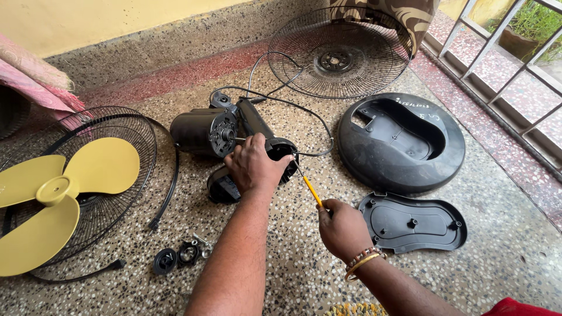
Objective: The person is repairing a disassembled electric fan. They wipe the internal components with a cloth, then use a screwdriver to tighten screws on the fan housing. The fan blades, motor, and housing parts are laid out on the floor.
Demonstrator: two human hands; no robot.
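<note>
My left hand (pixel 256 165) grips the lower end of a black fan neck piece (pixel 275 149), which joins a black fan motor (pixel 202 131) lying on the floor. My right hand (pixel 342 225) holds a yellow-handled screwdriver (pixel 309 186), its tip pointing into the open end of the neck piece beside my left fingers. A black power cord (pixel 293 105) loops out from the motor.
A round black fan base (pixel 404 143) and its flat bottom cover (pixel 413 222) lie at right. One wire guard (pixel 339 50) leans at the back. Yellow fan blades (pixel 55 196) rest in another guard (pixel 126 126) at left. Small black nuts (pixel 175 257) lie near my left arm. A window grille (pixel 503 64) runs along the right.
</note>
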